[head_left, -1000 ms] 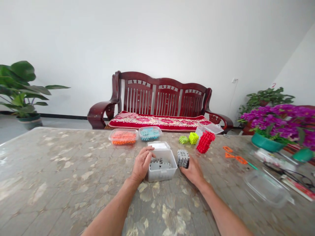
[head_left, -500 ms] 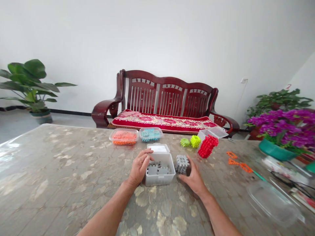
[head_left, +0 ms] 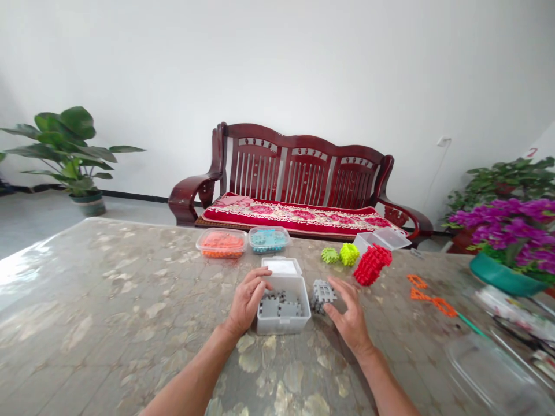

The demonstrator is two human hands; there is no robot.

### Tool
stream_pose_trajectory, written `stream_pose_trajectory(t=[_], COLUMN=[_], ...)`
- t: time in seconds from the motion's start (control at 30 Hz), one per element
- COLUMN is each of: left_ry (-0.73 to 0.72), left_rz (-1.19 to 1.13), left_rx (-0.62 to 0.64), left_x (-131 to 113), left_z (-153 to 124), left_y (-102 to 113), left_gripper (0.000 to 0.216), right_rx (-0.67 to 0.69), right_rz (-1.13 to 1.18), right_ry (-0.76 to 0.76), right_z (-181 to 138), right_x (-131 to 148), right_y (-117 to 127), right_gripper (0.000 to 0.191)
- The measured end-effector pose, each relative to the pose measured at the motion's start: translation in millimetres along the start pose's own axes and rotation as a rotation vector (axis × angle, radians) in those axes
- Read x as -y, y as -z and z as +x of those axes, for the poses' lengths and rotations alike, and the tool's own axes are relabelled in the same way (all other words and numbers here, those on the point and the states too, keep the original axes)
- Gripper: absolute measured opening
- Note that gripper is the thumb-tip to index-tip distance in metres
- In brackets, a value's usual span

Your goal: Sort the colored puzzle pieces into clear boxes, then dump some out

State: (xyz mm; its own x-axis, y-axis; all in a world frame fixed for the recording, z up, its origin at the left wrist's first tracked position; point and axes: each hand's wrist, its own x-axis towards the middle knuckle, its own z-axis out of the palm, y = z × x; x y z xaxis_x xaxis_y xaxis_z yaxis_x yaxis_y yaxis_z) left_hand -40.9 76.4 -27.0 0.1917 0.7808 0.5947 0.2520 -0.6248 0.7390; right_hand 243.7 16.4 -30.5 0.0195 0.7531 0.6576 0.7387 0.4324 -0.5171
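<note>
on the table (head_left: 143,323), red blocks (head_left: 372,266) lean beyond the right hand (head_left: 350,315).

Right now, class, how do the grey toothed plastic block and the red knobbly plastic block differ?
The grey block is beside the right hand; the red block is farther away.
The grey block looks compact; the red block, longer and slanted.
The grey block shows square gaps; the red block, dense ridges.
Both look jagged-edged.

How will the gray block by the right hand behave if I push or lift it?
The gray block is probably light, since its top shows open gaps. Its flat faces suggest sliding rather than rolling. Its notched, interlocked edges might pop apart if squeezed hard.
</note>
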Motion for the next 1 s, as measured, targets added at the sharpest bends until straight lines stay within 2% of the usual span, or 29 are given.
stream_pose_trajectory(t=[0.13,0.4,0.57,0.77,0.9,1.0], left_ry=[-0.011,0.006,0.006,0.009,0.008,0.012], left_rz=[-0.012,-0.017,-0.034,-0.042,-0.047,-0.049], left_rx=[-0.005,-0.007,0.006,0.017,0.019,0.01], left_x=[1.2,3.3,5.4,6.4,5.9,4.8], left_z=[-0.6,-2.4,-3.0,-3.0,-2.7,-2.8], left_y=[-0.3,-0.9,-1.8,-2.0,-2.4,-2.4], left_gripper=[0.036,0.035,0.035,0.035,0.035,0.036], right_rx=[-0.024,-0.024,-0.02,0.089,0.165,0.108], right_rz=[-0.032,0.012,0.061,0.071,0.007,-0.012], right_ry=[-0.002,-0.13,-0.172,-0.148,-0.077,-0.078], right_z=[1.7,2.8,8.9,28.0,32.3,27.6], right_x=[1.5,9.6,38.2,74.5,70.5,61.5], right_y=[-2.9,0.2,3.3,-17.6,-27.2,-22.0], right_gripper=[0.039,0.051,0.046,0.046,0.037,0.023])
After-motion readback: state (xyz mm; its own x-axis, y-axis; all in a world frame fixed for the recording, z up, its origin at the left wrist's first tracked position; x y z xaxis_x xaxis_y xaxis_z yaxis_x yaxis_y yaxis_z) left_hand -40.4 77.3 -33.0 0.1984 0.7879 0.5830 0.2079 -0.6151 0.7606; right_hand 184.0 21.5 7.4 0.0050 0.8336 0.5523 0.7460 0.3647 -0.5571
